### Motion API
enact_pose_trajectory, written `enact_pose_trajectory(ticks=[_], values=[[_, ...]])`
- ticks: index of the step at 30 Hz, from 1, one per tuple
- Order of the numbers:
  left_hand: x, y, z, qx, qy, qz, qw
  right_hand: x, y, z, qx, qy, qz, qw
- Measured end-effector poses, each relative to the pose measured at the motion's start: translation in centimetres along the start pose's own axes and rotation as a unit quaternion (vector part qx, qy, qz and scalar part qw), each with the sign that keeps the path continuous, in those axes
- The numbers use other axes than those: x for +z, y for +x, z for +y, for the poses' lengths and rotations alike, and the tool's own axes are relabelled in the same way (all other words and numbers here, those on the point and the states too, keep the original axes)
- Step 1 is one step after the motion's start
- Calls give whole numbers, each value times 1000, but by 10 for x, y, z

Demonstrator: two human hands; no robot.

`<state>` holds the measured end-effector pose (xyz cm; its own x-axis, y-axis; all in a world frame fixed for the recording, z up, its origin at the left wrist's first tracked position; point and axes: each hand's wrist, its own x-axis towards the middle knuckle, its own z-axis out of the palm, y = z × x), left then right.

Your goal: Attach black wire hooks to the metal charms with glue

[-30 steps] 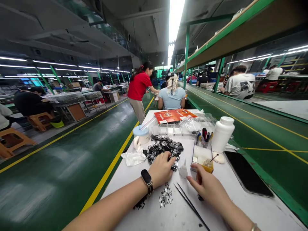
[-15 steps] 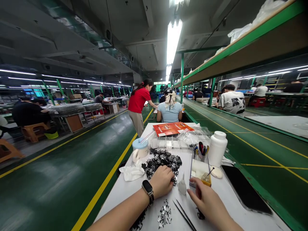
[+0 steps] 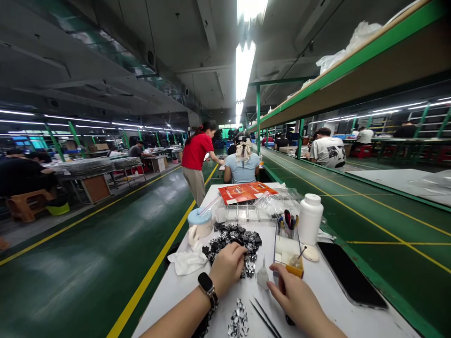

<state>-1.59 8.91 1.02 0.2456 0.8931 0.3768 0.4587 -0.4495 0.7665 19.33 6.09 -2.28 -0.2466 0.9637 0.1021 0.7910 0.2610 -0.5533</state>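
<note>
Over the near edge of a heap of small black and silver parts [image 3: 234, 237] is my left hand [image 3: 227, 268], its fingers curled down. Its fingertips are partly hidden, and what lies in them cannot be made out. My right hand [image 3: 294, 293] hovers at the right with thumb and forefinger apart, holding nothing visible. Beside its thumb stands a small translucent squeeze bottle [image 3: 262, 277] with a thin nozzle. Black tweezers [image 3: 264, 318] lie on the white table [image 3: 176, 300] between the hands. Left of them is a scatter of small silver pieces [image 3: 238, 320].
A lidded mug [image 3: 200, 224] and crumpled tissue [image 3: 188, 259] stand left of the heap. At right are a tool box [image 3: 288, 256], a white bottle [image 3: 310, 219] and a phone [image 3: 350, 272]. Red printed sheets [image 3: 243, 191] lie farther back. Co-workers sit or stand beyond.
The view has shifted slightly, moving the table leftward in the picture. My left hand has moved a little left along the heap. My right hand stays beside the squeeze bottle.
</note>
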Motion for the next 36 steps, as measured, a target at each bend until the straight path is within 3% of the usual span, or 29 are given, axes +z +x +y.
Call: enact_pose_trajectory(ticks=[3,9,13,16,18,21,26,31,34,36], values=[[-10,-7,10,-100,-156,19,982,0,-1,-3,2,-5,-7,1000],[-18,-42,25,-237,-429,-8,871,5,0,-6,10,-12,-6,1000],[1,-64,22,-269,-518,-80,808,8,3,-8,21,-9,11,1000],[16,-71,14,-262,-534,-162,787,8,4,-10,26,1,24,999],[20,-73,11,-247,-529,-184,790,9,4,-10,25,11,31,999],[18,-75,12,-230,-526,-172,801,11,3,-10,19,37,44,998],[11,-80,21,-260,-537,-151,789,8,2,-8,7,130,74,989],[4,-85,32,-187,-427,-114,877,-9,-7,-6,43,283,125,950],[0,-85,39,-162,-296,-105,936,-20,-13,-5,78,382,122,913],[-2,-84,42,-149,-226,-92,958,-25,-16,-7,96,435,106,889]])
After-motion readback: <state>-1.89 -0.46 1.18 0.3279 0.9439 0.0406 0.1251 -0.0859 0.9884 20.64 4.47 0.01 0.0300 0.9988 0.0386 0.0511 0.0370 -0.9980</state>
